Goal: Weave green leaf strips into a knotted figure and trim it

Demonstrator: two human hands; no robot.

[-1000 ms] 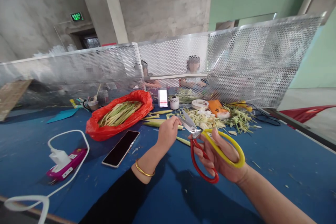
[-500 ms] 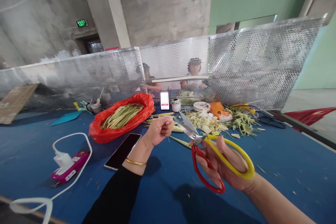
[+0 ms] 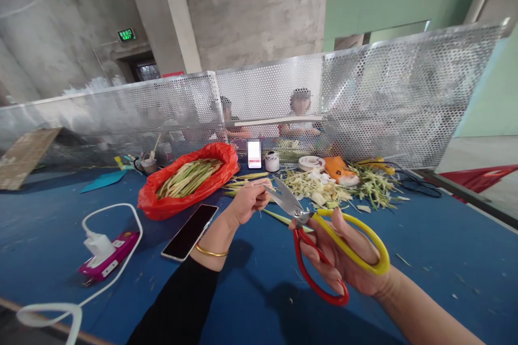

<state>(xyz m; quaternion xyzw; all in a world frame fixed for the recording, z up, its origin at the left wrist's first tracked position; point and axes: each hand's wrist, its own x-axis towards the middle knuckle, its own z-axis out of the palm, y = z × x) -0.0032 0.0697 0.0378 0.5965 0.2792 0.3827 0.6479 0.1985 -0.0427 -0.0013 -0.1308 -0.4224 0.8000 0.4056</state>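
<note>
My right hand (image 3: 348, 253) grips a pair of scissors (image 3: 299, 214) with one yellow and one red handle. Their blades are parted and point up and left, the tips close to the fingers of my left hand (image 3: 250, 202). That left hand is closed in a pinch above the table; something thin and pale seems to be at its fingertips, too fine to name. Behind the hands lie long green-yellow leaf strips (image 3: 279, 217). To the left, an open red plastic bag (image 3: 148, 202) holds a bundle of similar strips (image 3: 190, 178).
A dark phone (image 3: 190, 232) lies left of my forearm, beside a purple power strip (image 3: 117, 253) with a white cable. Farther back are a lit phone (image 3: 254, 153), a small jar (image 3: 272, 161), a tape roll (image 3: 311, 163) and plant scraps (image 3: 376, 188). A perforated metal screen (image 3: 364, 97) borders the table.
My left hand has shifted slightly right, toward the scissors. The scissors have moved a little left, and their tips are now nearer the left fingers.
</note>
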